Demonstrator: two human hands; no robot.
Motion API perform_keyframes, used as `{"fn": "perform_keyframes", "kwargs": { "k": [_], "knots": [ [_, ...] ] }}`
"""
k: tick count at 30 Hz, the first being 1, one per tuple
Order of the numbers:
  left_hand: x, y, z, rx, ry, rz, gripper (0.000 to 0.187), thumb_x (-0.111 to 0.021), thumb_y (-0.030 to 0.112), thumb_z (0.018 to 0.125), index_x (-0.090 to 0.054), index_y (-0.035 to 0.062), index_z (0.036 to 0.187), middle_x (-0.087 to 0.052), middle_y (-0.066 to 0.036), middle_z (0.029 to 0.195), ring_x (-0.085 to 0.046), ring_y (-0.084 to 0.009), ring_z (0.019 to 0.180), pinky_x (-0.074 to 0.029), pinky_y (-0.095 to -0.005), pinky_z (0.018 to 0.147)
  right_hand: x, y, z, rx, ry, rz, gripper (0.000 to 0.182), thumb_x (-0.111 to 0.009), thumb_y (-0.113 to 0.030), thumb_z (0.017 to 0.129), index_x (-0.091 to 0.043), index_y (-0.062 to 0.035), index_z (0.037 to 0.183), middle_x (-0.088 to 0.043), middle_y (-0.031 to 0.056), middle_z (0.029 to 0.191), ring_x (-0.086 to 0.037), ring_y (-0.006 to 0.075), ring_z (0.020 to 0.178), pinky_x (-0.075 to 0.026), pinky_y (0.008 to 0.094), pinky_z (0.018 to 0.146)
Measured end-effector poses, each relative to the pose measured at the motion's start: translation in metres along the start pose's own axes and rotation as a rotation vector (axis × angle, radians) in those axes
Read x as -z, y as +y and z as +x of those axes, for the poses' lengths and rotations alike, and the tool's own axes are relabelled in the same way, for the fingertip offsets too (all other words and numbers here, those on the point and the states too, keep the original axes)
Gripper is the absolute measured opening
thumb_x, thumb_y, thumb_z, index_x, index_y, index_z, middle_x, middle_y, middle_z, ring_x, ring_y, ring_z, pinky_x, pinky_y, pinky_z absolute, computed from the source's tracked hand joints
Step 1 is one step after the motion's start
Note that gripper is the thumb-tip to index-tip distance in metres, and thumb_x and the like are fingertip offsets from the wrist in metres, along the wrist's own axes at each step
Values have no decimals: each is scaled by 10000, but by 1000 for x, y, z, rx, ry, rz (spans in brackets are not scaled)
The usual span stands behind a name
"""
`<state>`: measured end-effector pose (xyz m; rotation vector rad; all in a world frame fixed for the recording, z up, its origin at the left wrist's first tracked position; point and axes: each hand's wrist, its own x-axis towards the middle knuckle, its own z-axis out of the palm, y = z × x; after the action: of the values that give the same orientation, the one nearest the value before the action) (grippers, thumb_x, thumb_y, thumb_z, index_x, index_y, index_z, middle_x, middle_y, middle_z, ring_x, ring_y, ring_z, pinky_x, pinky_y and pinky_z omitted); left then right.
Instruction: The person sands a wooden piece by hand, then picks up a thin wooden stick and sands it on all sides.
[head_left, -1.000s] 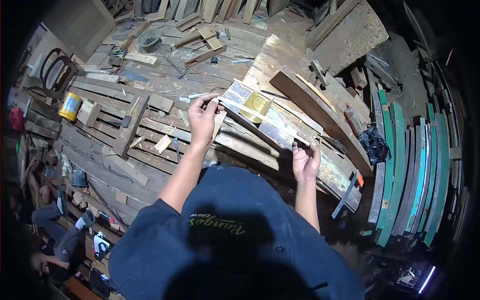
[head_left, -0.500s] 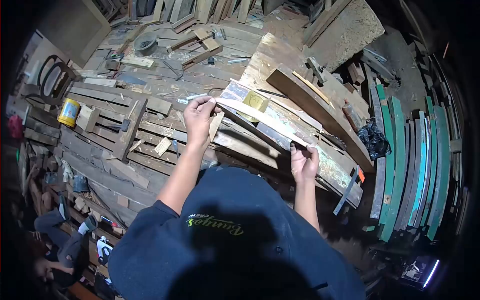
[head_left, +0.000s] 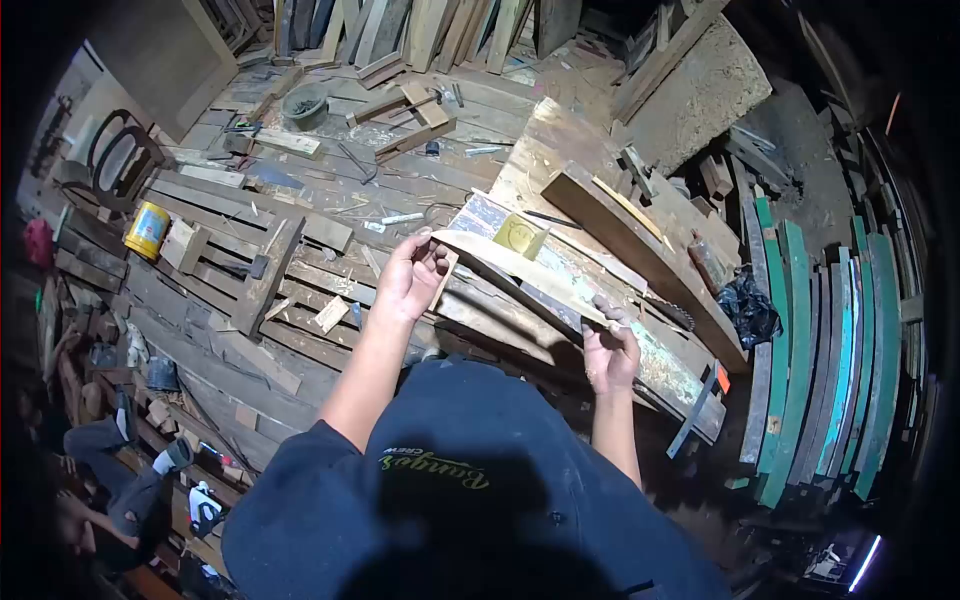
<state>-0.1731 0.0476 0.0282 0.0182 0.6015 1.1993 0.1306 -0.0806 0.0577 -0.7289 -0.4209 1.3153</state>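
Observation:
A thin, slightly curved pale wooden strip [head_left: 525, 268] spans between my two hands above a workbench plank. My left hand [head_left: 408, 280] pinches its far-left end between thumb and finger, the other fingers curled loosely. At the opposite end, my right hand [head_left: 611, 352] grips the strip with thumb and fingers. Just behind the strip lies a yellow piece [head_left: 519, 236] with a round mark. Beyond that, a dark thick board [head_left: 640, 260] rests on edge across the paint-stained bench plank [head_left: 665, 375].
A circular saw blade [head_left: 678, 314] shows beside the dark board. At right, a black plastic bag [head_left: 750, 306] lies near stacked green boards [head_left: 797, 350]. On the left are slatted timber and a yellow bucket [head_left: 147, 229]. Another person's legs [head_left: 125, 465] show at lower left.
The view has tilted, so the surroundings sit lower in the picture. Both hands still hold the strip, which has turned slightly; my left fingers look looser.

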Motion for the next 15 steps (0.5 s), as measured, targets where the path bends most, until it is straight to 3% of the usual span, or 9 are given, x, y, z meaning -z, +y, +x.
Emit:
{"fn": "perform_keyframes", "kwargs": {
  "k": [4, 7, 9, 11, 13, 15],
  "knots": [
    [9, 7, 9, 26, -3, -119, 92, -598, 81, 872, -596, 60, 961, -633, -57, 844, -591, -172, 718, -489, -293, 670, -3, -3, -2, -9, -31, -37, 218, -567, -91, 819, -584, -9, 1020, -586, 202, 1213, -557, 282, 1135, -438, 414, 1006],
    [11, 11, 11, -39, 43, -132, 131, -571, 84, 866, -560, 47, 991, -619, -83, 917, -561, -173, 737, -481, -297, 672, 6, -6, -1, -98, 18, -236, 241, -592, -40, 874, -581, 29, 1105, -622, 185, 1146, -626, 226, 988, -519, 308, 858],
    [12, 13, 12, -39, 53, -128, 130, -562, 84, 866, -551, 57, 992, -624, -87, 924, -554, -166, 730, -482, -297, 674, 14, -8, -1, -146, 32, -413, 216, -606, -3, 872, -595, 29, 1085, -645, 143, 1073, -643, 195, 896, -528, 286, 788],
    [2, 13, 5, -83, 81, -95, 126, -555, 85, 870, -547, 60, 993, -628, -91, 927, -553, -162, 730, -484, -297, 675, 23, -10, -1, -180, 29, -497, 172, -624, 5, 870, -629, 21, 1041, -652, 103, 995, -629, 149, 865, -507, 263, 772],
    [-2, 7, 2, -179, 103, 8, 115, -529, 84, 890, -540, 64, 1003, -635, -98, 915, -555, -151, 722, -489, -296, 679, 28, -12, 1, -181, 28, -927, 148, -655, -17, 865, -653, 17, 1009, -647, 78, 934, -600, 96, 853, -477, 229, 759],
    [-24, 0, -10, -263, 138, 129, 101, -504, 68, 913, -540, 60, 1008, -637, -101, 910, -554, -143, 706, -486, -282, 673, 23, -14, 2, -193, -4, -1017, 160, -669, -38, 868, -664, 27, 1013, -657, 66, 923, -585, 86, 874, -465, 236, 789]
  ]
}}
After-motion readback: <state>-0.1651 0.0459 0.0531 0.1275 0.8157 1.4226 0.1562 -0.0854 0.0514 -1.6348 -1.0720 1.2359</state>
